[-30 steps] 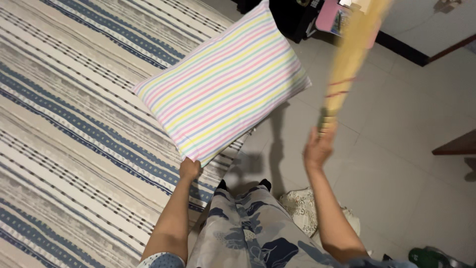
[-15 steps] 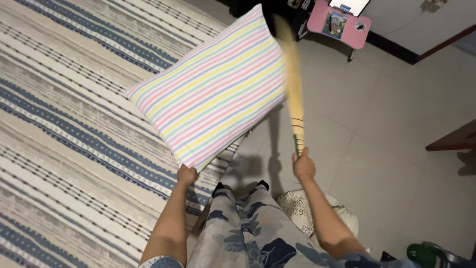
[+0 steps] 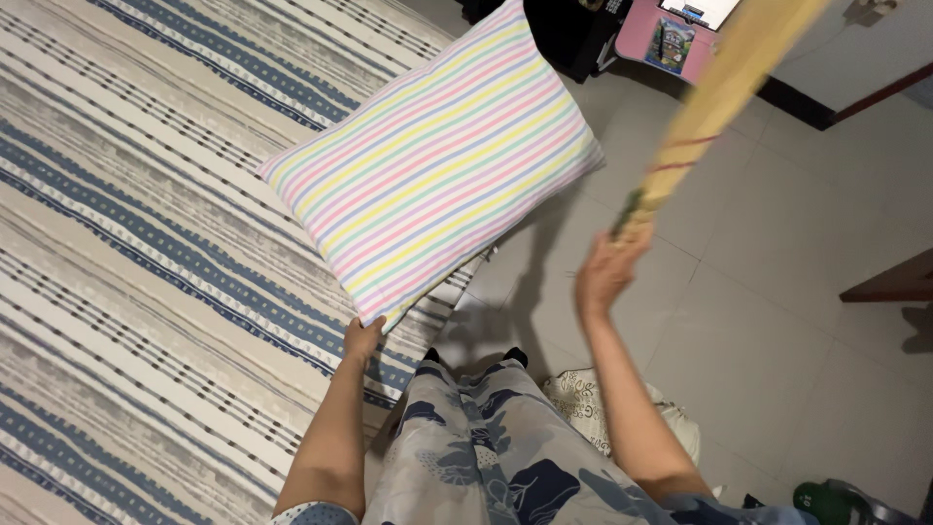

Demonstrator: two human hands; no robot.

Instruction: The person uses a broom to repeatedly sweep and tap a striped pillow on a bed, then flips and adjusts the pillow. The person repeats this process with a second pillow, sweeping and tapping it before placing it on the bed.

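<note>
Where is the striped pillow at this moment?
In the head view, the striped pillow is held up by its lower corner in the left hand, over the edge of the striped bedcover, left of the broom in the right hand.

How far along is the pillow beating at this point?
Done: the striped pillow is lifted off the striped bed cover, pinched at its lower corner by the left hand. In hand: the right hand holds a straw broom, blurred, raised beside the pillow. Left: the pillow is not yet back on the bed.
</note>
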